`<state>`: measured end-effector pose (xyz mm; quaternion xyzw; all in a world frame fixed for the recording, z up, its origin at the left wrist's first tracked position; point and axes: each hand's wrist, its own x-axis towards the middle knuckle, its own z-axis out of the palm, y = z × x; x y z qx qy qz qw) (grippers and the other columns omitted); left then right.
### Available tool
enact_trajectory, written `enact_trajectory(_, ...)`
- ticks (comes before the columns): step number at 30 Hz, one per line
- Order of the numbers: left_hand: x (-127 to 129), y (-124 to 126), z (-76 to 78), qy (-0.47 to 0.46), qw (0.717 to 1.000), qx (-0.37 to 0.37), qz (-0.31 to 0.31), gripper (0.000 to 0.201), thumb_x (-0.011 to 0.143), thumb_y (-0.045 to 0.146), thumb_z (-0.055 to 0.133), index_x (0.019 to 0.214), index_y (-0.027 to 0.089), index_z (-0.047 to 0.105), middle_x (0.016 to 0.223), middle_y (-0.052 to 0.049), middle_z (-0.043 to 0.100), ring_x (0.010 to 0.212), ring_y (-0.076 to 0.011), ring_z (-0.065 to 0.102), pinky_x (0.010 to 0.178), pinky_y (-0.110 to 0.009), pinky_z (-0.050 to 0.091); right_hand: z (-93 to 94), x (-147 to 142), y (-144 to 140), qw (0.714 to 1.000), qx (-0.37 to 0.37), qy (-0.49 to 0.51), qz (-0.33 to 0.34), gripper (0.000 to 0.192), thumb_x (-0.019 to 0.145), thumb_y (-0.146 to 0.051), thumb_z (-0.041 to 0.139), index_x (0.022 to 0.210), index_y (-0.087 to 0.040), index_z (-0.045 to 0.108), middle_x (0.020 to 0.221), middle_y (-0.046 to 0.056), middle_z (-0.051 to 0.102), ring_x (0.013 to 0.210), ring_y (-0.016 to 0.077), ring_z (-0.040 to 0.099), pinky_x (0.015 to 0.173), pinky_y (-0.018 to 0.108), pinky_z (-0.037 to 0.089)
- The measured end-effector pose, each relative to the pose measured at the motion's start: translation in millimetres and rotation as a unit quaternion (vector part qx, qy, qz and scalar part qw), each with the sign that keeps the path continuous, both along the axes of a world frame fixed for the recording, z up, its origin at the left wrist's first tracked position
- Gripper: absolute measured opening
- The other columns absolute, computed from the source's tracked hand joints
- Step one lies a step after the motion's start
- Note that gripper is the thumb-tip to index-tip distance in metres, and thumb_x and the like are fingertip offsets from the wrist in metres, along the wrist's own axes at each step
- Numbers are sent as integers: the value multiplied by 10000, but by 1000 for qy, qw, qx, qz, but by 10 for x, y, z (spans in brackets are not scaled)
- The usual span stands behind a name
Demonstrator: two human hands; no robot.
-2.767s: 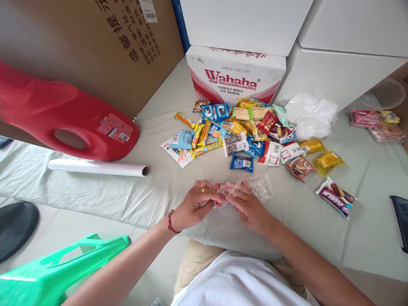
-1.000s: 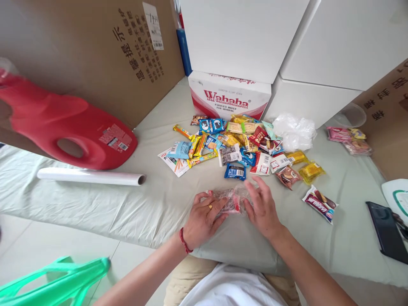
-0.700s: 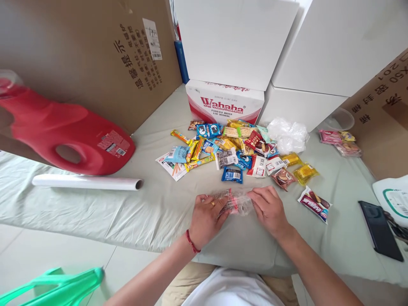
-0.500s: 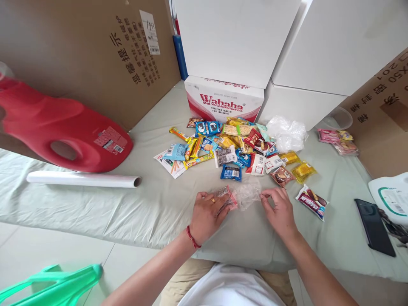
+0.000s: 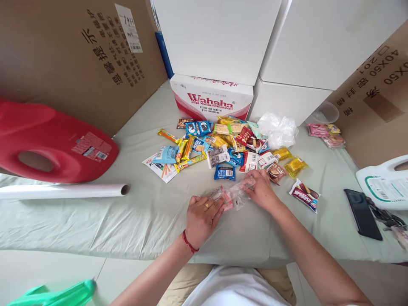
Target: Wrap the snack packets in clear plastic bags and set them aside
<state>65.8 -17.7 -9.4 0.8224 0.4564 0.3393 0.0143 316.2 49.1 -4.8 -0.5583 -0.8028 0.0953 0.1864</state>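
Pale green sheet (image 5: 95,212) spread over a low surface, boxes stacked at the far side. Left hand (image 5: 202,216) pressed flat on a clear-wrapped snack bundle (image 5: 228,196) near the middle, fingers holding it down. Right hand (image 5: 262,190) pinching the plastic wrap's right end. Snack pile (image 5: 223,142) just beyond, phone (image 5: 362,213) far right, red jug (image 5: 51,142) and white roll (image 5: 63,191) left.

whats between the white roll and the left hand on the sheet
Nothing: in the head view only bare, wrinkled green sheet lies between the white roll and the left hand.
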Motion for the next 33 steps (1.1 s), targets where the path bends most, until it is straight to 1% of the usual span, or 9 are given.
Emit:
enact_trajectory(11,-79,-148,-182,104,990,44,-82,369,996,98,462,1301,251,603,672,22,655,655,-172,604,684,-380,347,-138,175,191,996,-78,28,-31,108,843,-259,664,810,-190,740,919,79,684,880,241,547,788,350,448)
enact_trajectory(14,-88,-203,-195,129,989,30,-63,416,1004,98,443,1386,225,550,730,2,686,711,-177,633,768,-381,366,44,210,168,993,-45,68,-80,187,842,-161,558,874,-190,740,886,71,696,863,238,591,806,363,472)
enact_trajectory(17,-41,-227,-186,147,987,32,-51,424,1014,115,434,1418,206,523,740,-3,687,724,-179,629,788,-372,358,401,82,20,980,107,109,-130,294,885,-112,479,983,-219,735,1007,83,710,997,268,614,919,431,479)
enact_trajectory(18,-25,-235,-179,149,987,40,-47,410,1012,114,444,1405,192,533,739,-5,686,723,-180,626,775,-369,354,497,-21,-55,979,143,113,-92,315,910,-113,472,1038,-235,732,1086,88,706,1074,277,602,972,453,468)
enact_trajectory(21,-79,-307,-157,134,989,51,-37,362,991,92,494,1334,170,583,745,-11,684,742,-180,627,790,-373,367,551,-417,-281,974,81,68,200,385,941,-104,502,1225,-269,703,1230,88,690,1151,266,576,988,435,503)
enact_trajectory(24,-368,-508,-159,93,995,-4,-27,356,974,97,524,1307,191,610,776,-17,681,792,-185,634,856,-394,404,304,-681,-423,957,30,33,286,359,951,-98,544,1255,-207,700,1277,116,681,1125,264,563,950,422,545)
enact_trajectory(26,-627,-686,-170,43,997,-64,16,315,977,132,513,1248,209,652,757,-18,651,761,-183,610,788,-371,428,116,-712,-466,965,24,41,259,343,962,-100,546,1255,-183,703,1313,121,670,1126,266,551,956,436,550)
enact_trajectory(29,-862,-847,-152,-77,970,-145,177,271,1011,223,454,1120,218,702,821,-46,639,788,-194,595,731,-345,457,-48,-657,-495,968,21,80,236,360,981,-110,530,1285,-210,695,1340,104,663,1135,264,542,953,448,550)
enact_trajectory(33,-654,-655,-42,-133,910,-216,327,405,1004,415,451,1256,179,664,1218,-155,624,1154,-308,562,1009,-502,458,-87,-621,-507,969,21,124,213,354,1000,-149,525,1293,-240,701,1333,99,669,1146,270,546,958,466,541)
